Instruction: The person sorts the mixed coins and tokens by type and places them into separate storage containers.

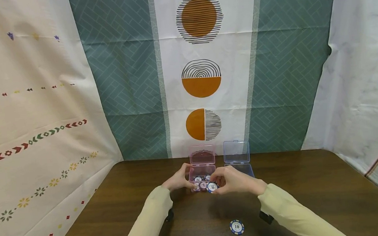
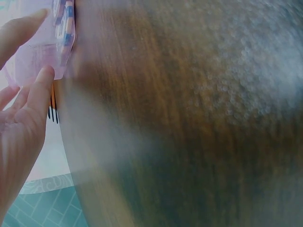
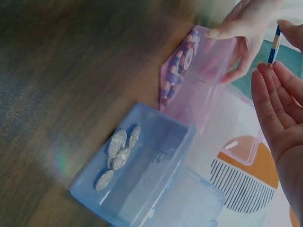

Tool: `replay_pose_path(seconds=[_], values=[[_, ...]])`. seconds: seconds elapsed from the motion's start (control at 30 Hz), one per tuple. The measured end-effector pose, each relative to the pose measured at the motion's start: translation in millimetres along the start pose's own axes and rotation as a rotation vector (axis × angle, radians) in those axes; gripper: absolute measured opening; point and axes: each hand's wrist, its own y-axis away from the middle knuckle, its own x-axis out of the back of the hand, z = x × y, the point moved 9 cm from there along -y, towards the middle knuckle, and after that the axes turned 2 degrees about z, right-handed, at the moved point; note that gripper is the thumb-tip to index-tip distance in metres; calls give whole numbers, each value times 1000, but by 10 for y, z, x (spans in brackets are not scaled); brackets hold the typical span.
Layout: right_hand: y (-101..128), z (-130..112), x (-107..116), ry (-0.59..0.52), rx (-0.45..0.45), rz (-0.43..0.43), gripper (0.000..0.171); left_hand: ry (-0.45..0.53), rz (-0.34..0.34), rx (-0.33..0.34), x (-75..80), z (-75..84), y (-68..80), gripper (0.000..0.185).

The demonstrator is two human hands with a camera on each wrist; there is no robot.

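A clear pink box [image 1: 202, 170] with its lid up stands at the table's far middle, with several poker chips inside. My left hand [image 1: 185, 179] grips its left side, thumb over the wall and fingers round it, as the right wrist view shows at the pink box [image 3: 203, 80] and left hand [image 3: 239, 33]. My right hand [image 1: 219, 184] pinches a blue-and-white chip [image 1: 212, 187] just at the box's front right edge; the chip [image 3: 273, 45] is seen edge-on at my right hand [image 3: 279, 90]. In the left wrist view my left fingers [image 2: 35, 94] touch the pink box [image 2: 45, 45].
A clear blue box [image 1: 237, 161], lid open, stands right of the pink one; the blue box [image 3: 137, 165] holds several pale chips [image 3: 118, 151]. One blue-and-white "10" chip [image 1: 236, 227] lies alone on the brown table [image 1: 317, 196] near me. Patterned cloths hang behind and to both sides.
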Motion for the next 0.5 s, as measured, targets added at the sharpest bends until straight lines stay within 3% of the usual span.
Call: replay_pose_path(seconds=[0.3, 0.5], values=[[-76, 43, 120, 33, 38, 61, 26, 7, -9, -9, 0, 1, 1, 73], [-151, 101, 181, 33, 1, 78, 29, 8, -16, 4, -1, -5, -2, 73]])
